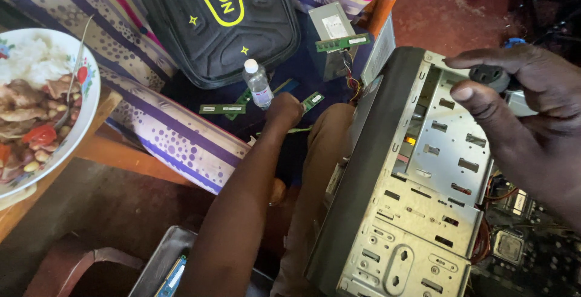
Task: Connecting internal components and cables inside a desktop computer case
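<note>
Dark blue cloth surface (315, 67), far centre: black zipped bag (212, 19) at far left; clear plastic bottle (258, 83), upright, centre; green memory sticks (223, 109) scattered near it; grey power supply unit (331, 25) at far right, another green stick (342, 42) across it.

Daylight, fairly bright, no glare to speak of. Bare grey metal computer case (417, 200) evenly lit; floor below its left edge sits in deep shadow. Right hand (532, 115) close to the lens, soft focus. Slight wide-angle bend at edges.
</note>
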